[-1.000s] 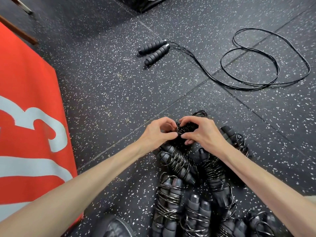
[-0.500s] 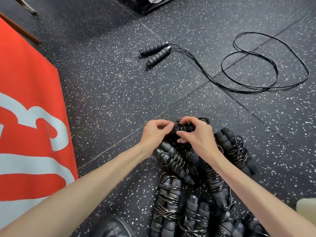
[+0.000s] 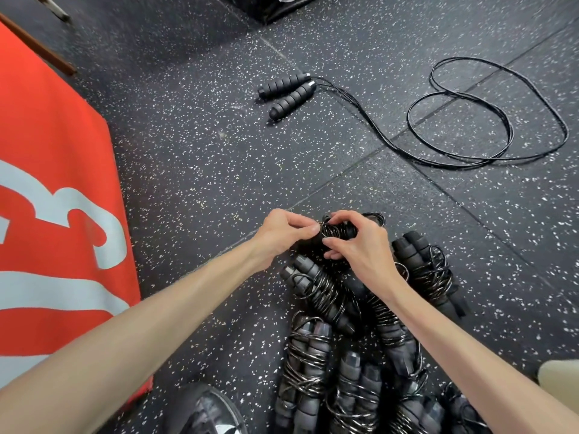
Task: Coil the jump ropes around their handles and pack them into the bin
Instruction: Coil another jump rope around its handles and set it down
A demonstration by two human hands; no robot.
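Now both hands meet over a half-wound jump rope (image 3: pixel 336 231) held just above the speckled black floor (image 3: pixel 203 158). The left hand (image 3: pixel 280 234) pinches the bundle's left end with curled fingers (image 3: pixel 308 228), and the right hand (image 3: pixel 360 249) wraps over it from the right, its thumb and fingers clasping the wire turns. A small loop of cord (image 3: pixel 374 217) sticks out beyond the right hand. Directly beneath and toward the near edge of the floor lies a pile of coiled jump ropes (image 3: pixel 329 355), each with its wire wrapped round paired handles. Well apart, toward the far edge, an uncoiled jump rope (image 3: pixel 288 90) lies with handles side by side and its cord trailing right in loose loops. A red mat (image 3: pixel 47 214) covers the floor's left side.
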